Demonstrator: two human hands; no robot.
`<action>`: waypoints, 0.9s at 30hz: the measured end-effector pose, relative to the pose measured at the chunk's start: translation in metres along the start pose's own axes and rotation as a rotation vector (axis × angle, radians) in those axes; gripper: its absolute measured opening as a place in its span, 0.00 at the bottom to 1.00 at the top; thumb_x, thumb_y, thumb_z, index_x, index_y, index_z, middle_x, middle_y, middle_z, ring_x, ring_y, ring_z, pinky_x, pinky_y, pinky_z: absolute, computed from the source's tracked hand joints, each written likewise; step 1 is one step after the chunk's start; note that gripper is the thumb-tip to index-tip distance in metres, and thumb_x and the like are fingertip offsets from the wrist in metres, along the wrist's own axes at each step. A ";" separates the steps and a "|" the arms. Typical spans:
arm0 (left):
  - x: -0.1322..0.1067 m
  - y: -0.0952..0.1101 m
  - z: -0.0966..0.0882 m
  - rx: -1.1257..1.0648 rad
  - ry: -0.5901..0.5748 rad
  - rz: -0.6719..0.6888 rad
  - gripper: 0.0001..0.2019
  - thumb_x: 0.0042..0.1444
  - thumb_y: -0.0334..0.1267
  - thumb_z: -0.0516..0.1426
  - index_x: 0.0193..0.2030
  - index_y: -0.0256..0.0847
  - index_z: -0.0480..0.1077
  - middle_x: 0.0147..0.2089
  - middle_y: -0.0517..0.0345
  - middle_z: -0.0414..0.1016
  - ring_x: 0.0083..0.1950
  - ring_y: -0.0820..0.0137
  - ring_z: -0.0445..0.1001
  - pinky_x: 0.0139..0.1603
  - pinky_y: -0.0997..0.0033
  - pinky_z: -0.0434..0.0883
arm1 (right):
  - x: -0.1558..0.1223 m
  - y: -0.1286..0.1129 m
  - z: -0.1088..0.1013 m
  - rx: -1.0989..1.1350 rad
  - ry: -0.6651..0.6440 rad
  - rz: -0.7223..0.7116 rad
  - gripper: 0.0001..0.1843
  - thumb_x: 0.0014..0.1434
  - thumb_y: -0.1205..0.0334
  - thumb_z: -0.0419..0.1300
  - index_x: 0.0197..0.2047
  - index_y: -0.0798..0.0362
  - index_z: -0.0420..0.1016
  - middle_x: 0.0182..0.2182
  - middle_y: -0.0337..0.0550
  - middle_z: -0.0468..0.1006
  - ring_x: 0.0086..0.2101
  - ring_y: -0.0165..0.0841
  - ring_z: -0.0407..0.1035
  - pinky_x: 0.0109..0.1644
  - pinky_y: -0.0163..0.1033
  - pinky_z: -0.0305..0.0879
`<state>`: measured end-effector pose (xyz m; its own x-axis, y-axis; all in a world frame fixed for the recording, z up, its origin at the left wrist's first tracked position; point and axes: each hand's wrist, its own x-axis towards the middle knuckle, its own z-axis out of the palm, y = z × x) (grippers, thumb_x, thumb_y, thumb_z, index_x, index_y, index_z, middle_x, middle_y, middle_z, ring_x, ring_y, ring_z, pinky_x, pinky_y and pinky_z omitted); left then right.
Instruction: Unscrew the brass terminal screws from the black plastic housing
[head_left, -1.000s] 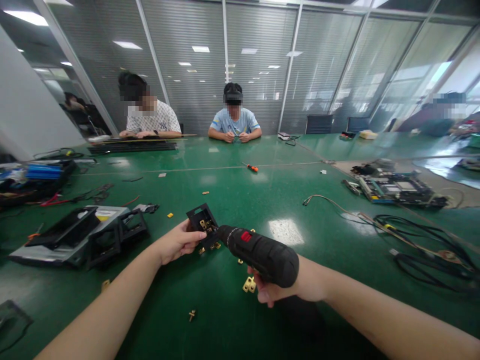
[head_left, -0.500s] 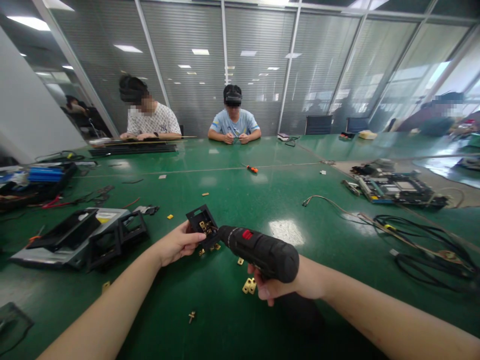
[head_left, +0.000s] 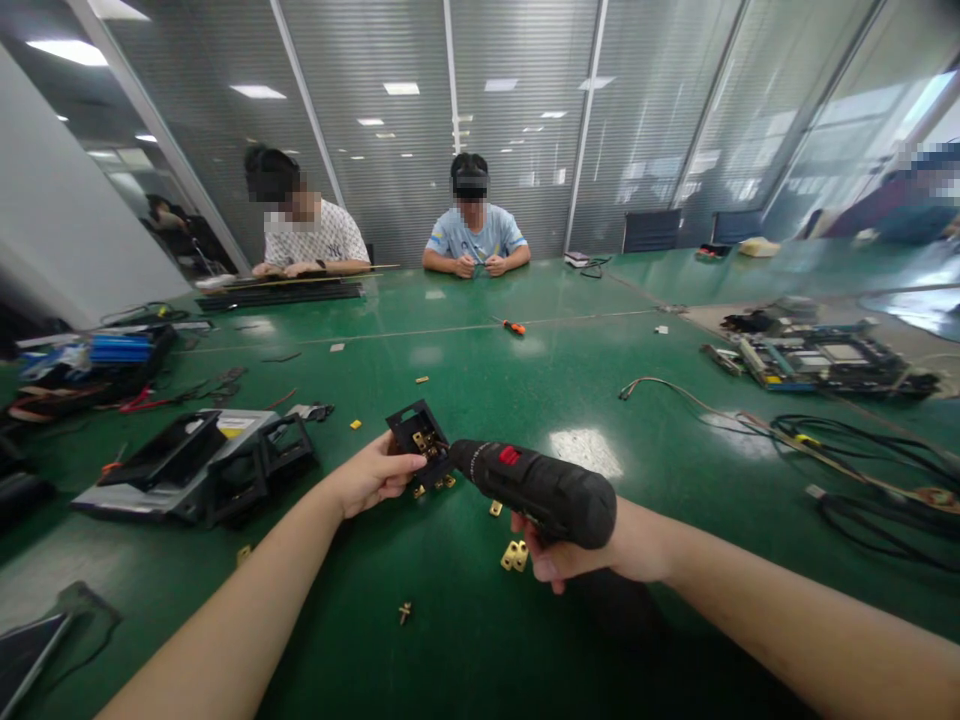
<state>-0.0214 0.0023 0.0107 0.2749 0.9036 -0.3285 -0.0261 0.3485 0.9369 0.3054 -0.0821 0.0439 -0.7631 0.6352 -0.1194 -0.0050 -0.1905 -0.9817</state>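
Near the middle of the green table, my left hand (head_left: 377, 474) grips a black plastic socket housing (head_left: 411, 418) by its left side, thumb at the front edge. Brass terminal pieces (head_left: 422, 440) sit inside the housing, and more show just under it. My right hand (head_left: 559, 555) is wrapped round the handle of a black cordless drill (head_left: 536, 487) with a red mark on top. The drill's nose points left into the housing; its tip is hidden there. Below the drill lie loose brass plates (head_left: 514, 556). A small screw piece (head_left: 405, 612) rests closer to me.
Black frames and a grey casing (head_left: 169, 495) lie at left. Circuit boards (head_left: 832, 358) and coiled black cables (head_left: 840, 450) are on the right. An orange screwdriver (head_left: 514, 327) lies farther back. Two people sit across the table (head_left: 480, 370), another at far right.
The whole view has shifted, so everything sits slightly to the right and mostly higher in the picture. Both hands keep their holds, and the drill stays against the housing.
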 end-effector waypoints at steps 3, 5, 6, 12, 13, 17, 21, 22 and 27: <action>-0.001 0.001 0.001 0.000 0.000 -0.003 0.32 0.41 0.37 0.76 0.49 0.43 0.64 0.25 0.73 0.62 0.20 0.84 0.55 0.20 0.84 0.48 | -0.001 0.000 -0.001 -0.013 -0.003 -0.013 0.50 0.52 0.58 0.78 0.72 0.49 0.61 0.33 0.37 0.78 0.26 0.26 0.73 0.29 0.30 0.74; -0.001 0.001 0.001 0.006 0.001 -0.002 0.32 0.41 0.37 0.76 0.49 0.42 0.65 0.25 0.73 0.61 0.20 0.84 0.54 0.20 0.84 0.48 | -0.002 0.000 0.000 -0.019 -0.009 -0.017 0.52 0.53 0.58 0.78 0.74 0.47 0.58 0.34 0.37 0.78 0.26 0.25 0.73 0.30 0.30 0.75; -0.001 0.001 0.001 0.010 0.001 -0.002 0.32 0.41 0.37 0.76 0.50 0.42 0.65 0.25 0.73 0.61 0.20 0.84 0.54 0.20 0.84 0.48 | -0.003 0.000 0.000 -0.020 -0.010 -0.016 0.52 0.53 0.58 0.78 0.75 0.47 0.57 0.34 0.37 0.78 0.26 0.25 0.73 0.30 0.30 0.75; 0.000 0.000 0.000 0.007 0.004 0.003 0.32 0.41 0.37 0.76 0.49 0.42 0.65 0.25 0.72 0.62 0.20 0.84 0.55 0.19 0.84 0.49 | -0.002 -0.004 0.002 0.004 -0.002 -0.003 0.49 0.52 0.59 0.78 0.72 0.50 0.61 0.33 0.37 0.78 0.27 0.26 0.72 0.30 0.32 0.75; 0.000 0.000 -0.001 0.006 0.005 0.004 0.31 0.41 0.37 0.76 0.48 0.43 0.65 0.24 0.72 0.62 0.20 0.83 0.56 0.19 0.84 0.50 | -0.002 -0.005 0.002 0.000 -0.004 0.000 0.48 0.52 0.60 0.77 0.71 0.50 0.63 0.32 0.37 0.78 0.26 0.26 0.72 0.30 0.32 0.75; 0.000 0.001 -0.001 -0.005 0.012 0.000 0.32 0.40 0.36 0.77 0.47 0.43 0.64 0.25 0.72 0.63 0.20 0.83 0.56 0.19 0.84 0.50 | -0.002 -0.008 0.002 -0.012 0.003 0.024 0.45 0.52 0.60 0.77 0.69 0.52 0.65 0.32 0.37 0.78 0.26 0.26 0.72 0.30 0.32 0.74; -0.001 0.002 0.001 -0.005 0.019 -0.012 0.32 0.39 0.36 0.77 0.47 0.43 0.64 0.25 0.71 0.64 0.20 0.84 0.56 0.19 0.85 0.50 | -0.003 -0.007 0.003 -0.016 0.001 0.021 0.49 0.52 0.60 0.77 0.72 0.51 0.61 0.32 0.37 0.78 0.25 0.26 0.71 0.29 0.31 0.73; -0.001 0.002 0.001 -0.003 0.021 -0.013 0.32 0.39 0.36 0.77 0.47 0.43 0.64 0.25 0.72 0.63 0.20 0.84 0.56 0.19 0.85 0.50 | -0.003 -0.007 0.003 -0.016 -0.006 0.014 0.50 0.52 0.60 0.77 0.73 0.51 0.60 0.32 0.37 0.78 0.25 0.25 0.71 0.29 0.31 0.73; 0.000 0.002 0.000 -0.003 0.023 -0.006 0.33 0.39 0.36 0.77 0.48 0.43 0.64 0.26 0.71 0.64 0.20 0.84 0.56 0.20 0.85 0.51 | -0.002 -0.007 0.003 -0.027 -0.005 -0.013 0.50 0.53 0.61 0.77 0.74 0.48 0.59 0.33 0.35 0.75 0.27 0.26 0.73 0.30 0.30 0.76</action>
<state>-0.0213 0.0030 0.0121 0.2533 0.9068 -0.3370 -0.0276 0.3550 0.9345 0.3048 -0.0839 0.0517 -0.7661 0.6339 -0.1061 0.0026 -0.1621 -0.9868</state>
